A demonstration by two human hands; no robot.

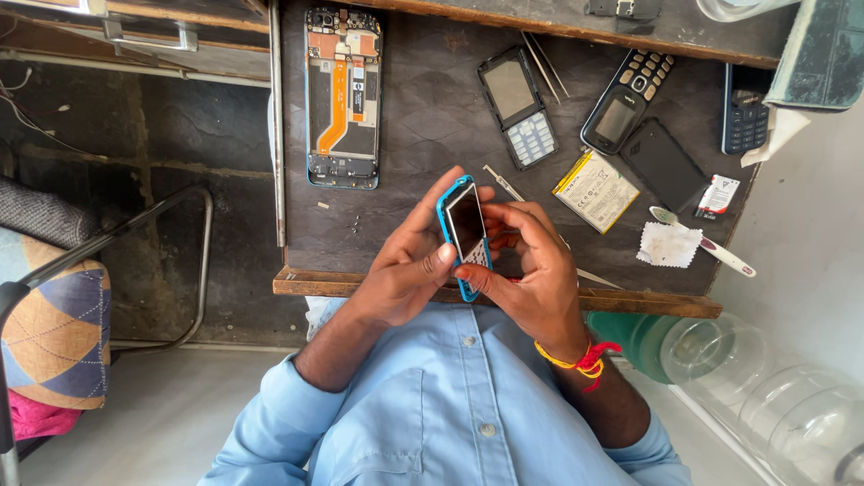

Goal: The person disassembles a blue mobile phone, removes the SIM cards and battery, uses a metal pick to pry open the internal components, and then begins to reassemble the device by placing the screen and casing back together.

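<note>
Both hands hold a small keypad phone with a glossy blue plastic rim and a dark, smooth screen, raised just above the near wooden edge of a worn, dark bench. The left hand wraps the phone's left side, fingers curled behind it and thumb laid against its lower edge. The right hand closes on the right side, its fingertips pressed near the pale keypad, with a yellow and red thread around the wrist.

On the bench, far left, lies an opened smartphone, a long rectangle with a teal frame, an orange flex ribbon and bare boards showing. Beyond the hands lies a grey phone front with a blank window and white keys, thin metal tweezers beside it. To the right sit a black bar phone, a flat matte back cover and a battery (yellow-edged, with a white label). Farther right are a dark blue phone, a small white card, a crumpled white wipe and a white toothbrush. Clear plastic bottles lie on the floor at near right; a patterned cushion sits at near left.
</note>
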